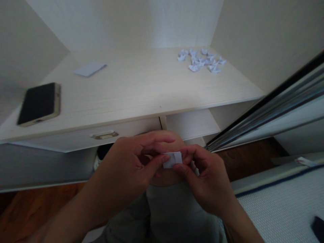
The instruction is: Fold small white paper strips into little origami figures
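A small piece of folded white paper is held over the knee, between both hands. My left hand pinches its left end, with the thumb lying on top. My right hand grips the right end between thumb and forefinger, where a narrow flap is folded over. The fingers under the paper are partly hidden.
Several small folded paper pieces lie in a cluster at the shelf's back right. A flat folded paper sheet rests at the back left, and a phone near the left edge. Below the shelf is a drawer with a metal handle.
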The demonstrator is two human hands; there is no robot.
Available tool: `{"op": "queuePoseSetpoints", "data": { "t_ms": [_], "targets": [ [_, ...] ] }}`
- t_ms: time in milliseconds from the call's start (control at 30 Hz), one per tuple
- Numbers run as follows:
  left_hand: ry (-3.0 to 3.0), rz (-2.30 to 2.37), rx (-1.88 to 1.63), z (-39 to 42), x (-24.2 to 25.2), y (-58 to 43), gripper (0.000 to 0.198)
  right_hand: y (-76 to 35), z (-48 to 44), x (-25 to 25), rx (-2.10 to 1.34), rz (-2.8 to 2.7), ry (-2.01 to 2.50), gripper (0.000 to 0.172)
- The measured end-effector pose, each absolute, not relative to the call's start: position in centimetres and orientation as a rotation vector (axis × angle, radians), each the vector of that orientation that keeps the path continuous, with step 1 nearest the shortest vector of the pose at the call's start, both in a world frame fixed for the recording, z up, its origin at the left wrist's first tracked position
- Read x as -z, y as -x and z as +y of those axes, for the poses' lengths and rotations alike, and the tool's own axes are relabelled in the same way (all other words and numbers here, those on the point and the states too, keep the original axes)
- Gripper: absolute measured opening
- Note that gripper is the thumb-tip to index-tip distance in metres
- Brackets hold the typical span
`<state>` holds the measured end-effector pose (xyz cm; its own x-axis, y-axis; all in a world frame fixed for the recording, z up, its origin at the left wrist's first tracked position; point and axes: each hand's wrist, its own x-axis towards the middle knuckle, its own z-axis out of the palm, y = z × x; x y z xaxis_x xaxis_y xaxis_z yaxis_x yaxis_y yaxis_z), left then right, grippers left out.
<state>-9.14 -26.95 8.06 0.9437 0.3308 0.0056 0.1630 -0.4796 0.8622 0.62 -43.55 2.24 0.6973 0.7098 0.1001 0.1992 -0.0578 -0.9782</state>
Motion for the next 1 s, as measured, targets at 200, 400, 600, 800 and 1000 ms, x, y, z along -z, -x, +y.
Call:
{"op": "queuePoseSetpoints", "data": {
  "t_ms": [200,400,600,800,1000],
  "targets": [
    [-1.839,0.45,-0.175,-26.8,-7.7,8.9,0.024,-0.3,-43.3,-1.4,-0.538,-0.563,1.431,0.022],
    [-1.439,0.599,-0.265,-27.5,-6.9,8.9,0.026,-0.2,-43.0,-1.8,-0.583,-0.552,1.377,0.006],
    [-1.381,0.624,-0.328,-27.9,-6.3,9.3,0.037,-0.1,-42.9,-2.3,-0.52,-0.612,1.482,0.016],
    [-1.388,0.646,-0.33,-27.9,-6.9,9.4,0.041,0.0,-42.7,-2.1,-0.472,-0.67,1.536,0.025],
    [-1.297,0.674,-0.375,-28.3,-7.0,9.4,0.045,-0.1,-42.7,-2.5,-0.546,-0.707,1.483,0.021]
  ]
}}
